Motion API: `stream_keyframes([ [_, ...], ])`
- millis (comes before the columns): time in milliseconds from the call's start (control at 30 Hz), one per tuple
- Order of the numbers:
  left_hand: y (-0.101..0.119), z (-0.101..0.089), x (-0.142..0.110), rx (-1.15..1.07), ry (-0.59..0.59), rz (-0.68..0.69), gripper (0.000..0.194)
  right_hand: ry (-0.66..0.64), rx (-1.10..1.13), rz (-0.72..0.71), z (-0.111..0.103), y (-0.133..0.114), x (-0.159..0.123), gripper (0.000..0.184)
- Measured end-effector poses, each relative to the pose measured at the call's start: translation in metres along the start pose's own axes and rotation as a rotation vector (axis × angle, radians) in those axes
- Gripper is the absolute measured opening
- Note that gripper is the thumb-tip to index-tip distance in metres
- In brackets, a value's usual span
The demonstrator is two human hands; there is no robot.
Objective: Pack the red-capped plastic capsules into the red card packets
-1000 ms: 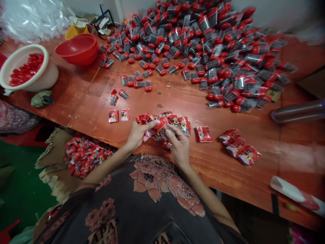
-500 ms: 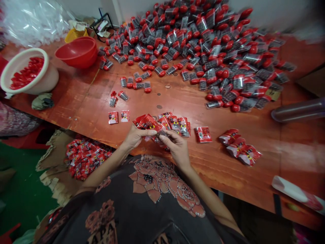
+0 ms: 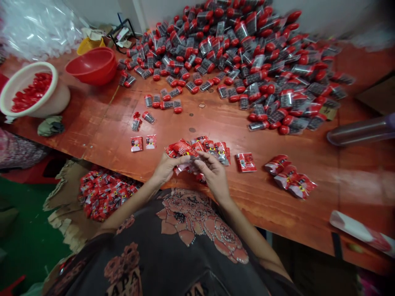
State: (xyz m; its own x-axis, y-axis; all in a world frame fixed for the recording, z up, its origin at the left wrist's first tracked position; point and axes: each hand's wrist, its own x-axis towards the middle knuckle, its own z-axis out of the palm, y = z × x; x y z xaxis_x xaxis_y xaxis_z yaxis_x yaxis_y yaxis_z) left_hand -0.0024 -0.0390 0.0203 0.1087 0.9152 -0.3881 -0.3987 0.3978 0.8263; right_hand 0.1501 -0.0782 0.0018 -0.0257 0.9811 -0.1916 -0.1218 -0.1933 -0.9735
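My left hand (image 3: 166,167) is closed on a shiny red printed packet (image 3: 182,146), its thumb lying across the near side. Against the right end of that packet, my right hand (image 3: 215,176) pinches close to the left thumb tip; a small dark piece shows between the two hands, too small to name. Just beyond my fingers lies a cluster of similar red packets (image 3: 221,151), partly covered by my hands. To its right a flat red packet (image 3: 246,162) lies by itself, and farther right several puffed packets (image 3: 290,176) overlap in a row.
A large heap of clear containers with red caps (image 3: 228,45) covers the back of the table (image 3: 111,137). A white tub (image 3: 57,88) of red parts and red bowls (image 3: 92,68) stand left. Below the near edge, a cardboard box (image 3: 63,205) holds many packets (image 3: 105,193).
My hands stay together at the packet with only a slight shift of the fingers. The red packet's top has tilted a little. The whole view has moved slightly.
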Motion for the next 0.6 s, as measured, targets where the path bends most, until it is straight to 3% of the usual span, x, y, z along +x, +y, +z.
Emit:
stream_keyframes([
  [167, -0.005, -0.004, 0.0, -0.019, 0.052, 0.009, 0.023, -0.094, -0.021, -0.017, -0.009, 0.004, 0.001, 0.041],
  [400, -0.026, -0.002, 0.002, -0.05, -0.024, -0.165, 0.022, -0.021, -0.081, -0.036, -0.007, 0.02, 0.008, 0.02],
  [500, -0.026, -0.006, 0.008, -0.067, 0.014, -0.178, 0.026, 0.019, -0.054, 0.039, -0.018, 0.025, 0.011, 0.024],
  [600, -0.02, -0.012, 0.016, -0.112, 0.09, -0.182, 0.031, 0.136, -0.229, 0.005, -0.036, 0.025, 0.014, 0.028],
])
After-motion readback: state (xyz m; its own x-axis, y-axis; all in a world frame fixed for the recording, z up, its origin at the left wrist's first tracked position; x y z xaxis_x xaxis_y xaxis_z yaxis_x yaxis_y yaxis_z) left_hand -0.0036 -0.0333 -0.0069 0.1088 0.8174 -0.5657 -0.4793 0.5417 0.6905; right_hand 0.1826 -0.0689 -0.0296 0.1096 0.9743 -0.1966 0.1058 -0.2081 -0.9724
